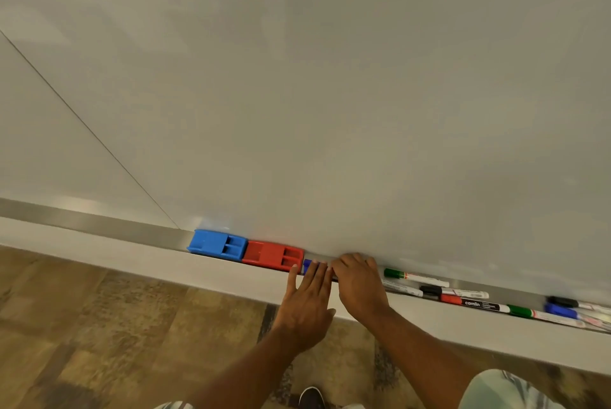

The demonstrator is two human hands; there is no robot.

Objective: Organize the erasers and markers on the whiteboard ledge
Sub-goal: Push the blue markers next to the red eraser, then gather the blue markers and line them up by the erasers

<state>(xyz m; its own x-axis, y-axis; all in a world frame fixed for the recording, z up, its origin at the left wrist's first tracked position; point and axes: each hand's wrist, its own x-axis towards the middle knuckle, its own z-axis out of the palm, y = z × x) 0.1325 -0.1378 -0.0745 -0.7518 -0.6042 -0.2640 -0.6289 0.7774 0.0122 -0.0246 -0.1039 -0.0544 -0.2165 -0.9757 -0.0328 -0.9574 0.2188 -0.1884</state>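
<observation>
1. The blue eraser (218, 244) and red eraser (273, 256) sit end to end, touching, on the whiteboard ledge (99, 223), lower centre of the frame.
2. A blue cap (307, 266) peeks out just right of the red eraser.
3. The left hand (305, 306) lays straight, closed-up fingers over that cap.
4. The right hand (358, 283) curls over the ledge; I cannot tell whether it holds anything.
5. The green marker (415, 275), black marker (453, 291) and red marker (472, 303) lie jumbled at lower right.

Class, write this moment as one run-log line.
blue eraser, red eraser: adjacent on ledge; left hand: flat, at blue marker; right hand: curled, grip hidden; other markers: loose
</observation>
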